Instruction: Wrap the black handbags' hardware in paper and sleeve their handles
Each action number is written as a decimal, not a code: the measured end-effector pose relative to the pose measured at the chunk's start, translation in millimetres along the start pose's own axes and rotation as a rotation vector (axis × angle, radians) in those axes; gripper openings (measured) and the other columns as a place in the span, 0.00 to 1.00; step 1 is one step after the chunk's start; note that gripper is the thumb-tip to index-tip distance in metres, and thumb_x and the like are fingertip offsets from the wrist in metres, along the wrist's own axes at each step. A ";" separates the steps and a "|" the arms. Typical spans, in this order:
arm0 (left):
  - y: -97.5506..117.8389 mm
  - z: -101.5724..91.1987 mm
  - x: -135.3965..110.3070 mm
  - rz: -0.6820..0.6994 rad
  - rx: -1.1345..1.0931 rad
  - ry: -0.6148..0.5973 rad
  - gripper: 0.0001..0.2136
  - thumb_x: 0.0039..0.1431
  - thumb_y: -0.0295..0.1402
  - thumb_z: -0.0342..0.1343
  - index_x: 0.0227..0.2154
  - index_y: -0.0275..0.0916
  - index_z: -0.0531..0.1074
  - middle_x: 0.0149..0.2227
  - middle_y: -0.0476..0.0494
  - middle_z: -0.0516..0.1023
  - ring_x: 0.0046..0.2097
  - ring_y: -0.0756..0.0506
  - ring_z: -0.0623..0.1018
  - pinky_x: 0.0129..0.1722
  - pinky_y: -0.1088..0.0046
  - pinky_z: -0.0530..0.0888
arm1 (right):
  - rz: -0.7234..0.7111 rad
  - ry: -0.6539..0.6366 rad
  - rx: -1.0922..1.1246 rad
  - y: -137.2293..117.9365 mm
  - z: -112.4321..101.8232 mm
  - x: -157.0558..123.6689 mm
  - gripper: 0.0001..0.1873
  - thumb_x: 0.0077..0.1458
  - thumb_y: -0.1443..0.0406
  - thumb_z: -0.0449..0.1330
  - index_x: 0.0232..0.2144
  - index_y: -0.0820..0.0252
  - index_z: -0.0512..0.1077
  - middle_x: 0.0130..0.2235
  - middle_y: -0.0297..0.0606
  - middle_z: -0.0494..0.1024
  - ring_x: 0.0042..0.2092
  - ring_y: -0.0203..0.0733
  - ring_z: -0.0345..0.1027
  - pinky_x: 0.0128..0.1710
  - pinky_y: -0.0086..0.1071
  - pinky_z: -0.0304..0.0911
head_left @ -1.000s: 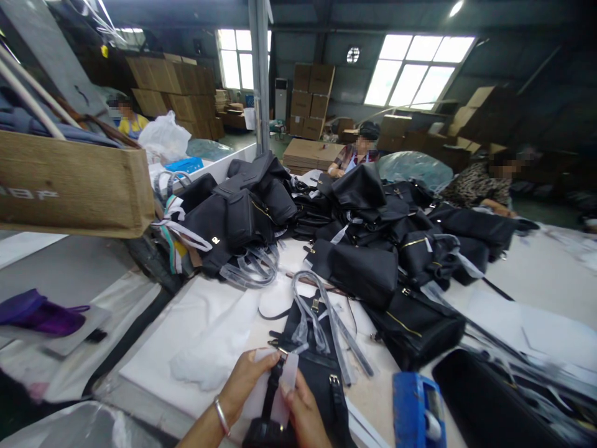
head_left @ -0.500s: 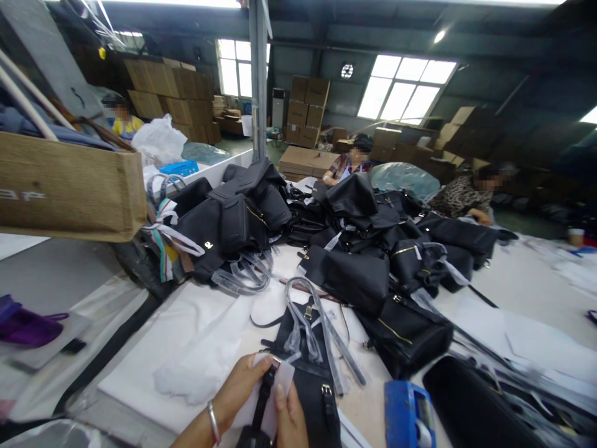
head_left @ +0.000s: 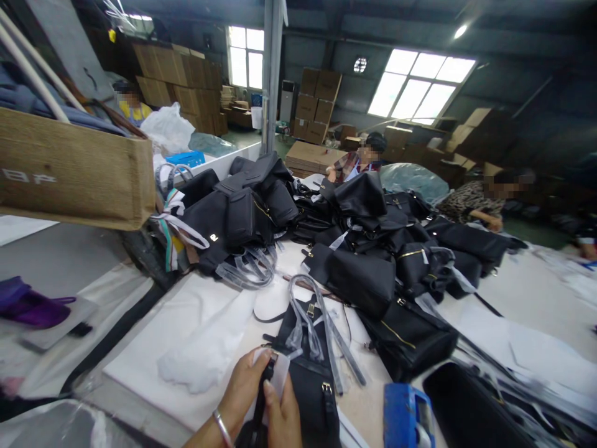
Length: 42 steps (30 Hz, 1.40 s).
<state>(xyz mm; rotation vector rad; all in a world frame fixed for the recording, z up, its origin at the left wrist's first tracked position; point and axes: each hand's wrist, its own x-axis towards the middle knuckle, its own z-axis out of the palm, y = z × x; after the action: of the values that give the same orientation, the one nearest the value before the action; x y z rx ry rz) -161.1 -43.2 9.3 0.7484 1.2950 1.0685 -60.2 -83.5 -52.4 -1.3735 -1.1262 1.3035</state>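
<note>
At the bottom edge, my left hand (head_left: 242, 389), with a metal bangle on its wrist, and my right hand (head_left: 280, 415) are pinched together on a black strap (head_left: 259, 404) and a small sheet of white foam wrap (head_left: 280, 376) around it. The strap belongs to a black bag (head_left: 310, 379) lying flat on the table in front of me, its handles wrapped in clear plastic (head_left: 321, 326). Both hands have their fingers closed on the strap and wrap.
A large pile of black bags (head_left: 368, 249) covers the table's middle. A blue tape dispenser (head_left: 405, 417) lies right of my hands, white foam sheets (head_left: 200, 342) to the left. A burlap box (head_left: 74, 171) stands at left. Other people sit behind the pile; cardboard boxes (head_left: 319, 102) are stacked at the back.
My hands have stayed on the strap and foam wrap, with the right thumb sliding up along it. The view shifted slightly to the left and back.
</note>
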 end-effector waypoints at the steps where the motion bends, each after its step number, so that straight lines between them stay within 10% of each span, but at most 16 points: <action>1: 2.2 0.0 -1.9 -0.007 -0.024 0.003 0.18 0.55 0.45 0.54 0.39 0.36 0.76 0.35 0.43 0.81 0.38 0.42 0.76 0.41 0.68 0.71 | -0.004 -0.010 -0.013 0.8 -1.1 1.7 0.29 0.57 0.50 0.53 0.56 0.58 0.64 0.58 0.43 0.67 0.59 0.50 0.58 0.60 0.43 0.52; 8: 9.7 -16.0 -15.2 -0.126 -0.298 -0.228 0.18 0.54 0.41 0.58 0.44 0.36 0.75 0.43 0.38 0.80 0.47 0.39 0.75 0.50 0.63 0.68 | -0.016 -0.019 -0.039 3.8 -4.9 6.3 0.29 0.56 0.49 0.53 0.55 0.58 0.66 0.56 0.43 0.70 0.58 0.49 0.61 0.57 0.39 0.58; 22: -8.2 -0.3 -14.5 -0.121 -0.275 -0.077 0.21 0.54 0.45 0.57 0.44 0.35 0.75 0.38 0.39 0.81 0.42 0.41 0.77 0.46 0.66 0.70 | -0.019 -0.112 -0.366 -6.0 -21.0 5.1 0.31 0.62 0.52 0.45 0.61 0.63 0.51 0.58 0.49 0.65 0.57 0.48 0.62 0.53 0.38 0.62; 28: -7.3 1.0 -16.6 -0.088 -0.219 -0.026 0.21 0.52 0.48 0.56 0.40 0.35 0.75 0.34 0.41 0.80 0.36 0.42 0.77 0.38 0.69 0.72 | -0.189 -0.335 -0.681 -31.9 -44.2 8.7 0.32 0.61 0.56 0.47 0.63 0.63 0.48 0.42 0.49 0.78 0.39 0.52 0.75 0.36 0.38 0.67; 33: -7.0 2.0 -18.9 -0.057 -0.182 -0.097 0.21 0.56 0.49 0.50 0.37 0.35 0.74 0.27 0.44 0.78 0.29 0.45 0.76 0.29 0.71 0.70 | -0.055 -0.549 -0.337 -47.6 -72.1 22.9 0.28 0.60 0.54 0.49 0.60 0.57 0.55 0.27 0.33 0.73 0.25 0.37 0.67 0.24 0.27 0.60; 42: -7.0 12.0 -18.9 -0.035 -0.205 -0.113 0.21 0.55 0.49 0.53 0.37 0.33 0.74 0.25 0.46 0.74 0.26 0.48 0.73 0.27 0.73 0.70 | 0.070 -0.460 -0.031 -56.0 -61.3 42.9 0.18 0.52 0.55 0.61 0.40 0.60 0.71 0.26 0.31 0.71 0.26 0.34 0.63 0.24 0.25 0.55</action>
<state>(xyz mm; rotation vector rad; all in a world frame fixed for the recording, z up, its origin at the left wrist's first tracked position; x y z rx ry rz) -147.0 -61.7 12.1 0.6204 1.0811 1.0964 0.6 -32.8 -2.6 -1.1720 -1.4148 1.7146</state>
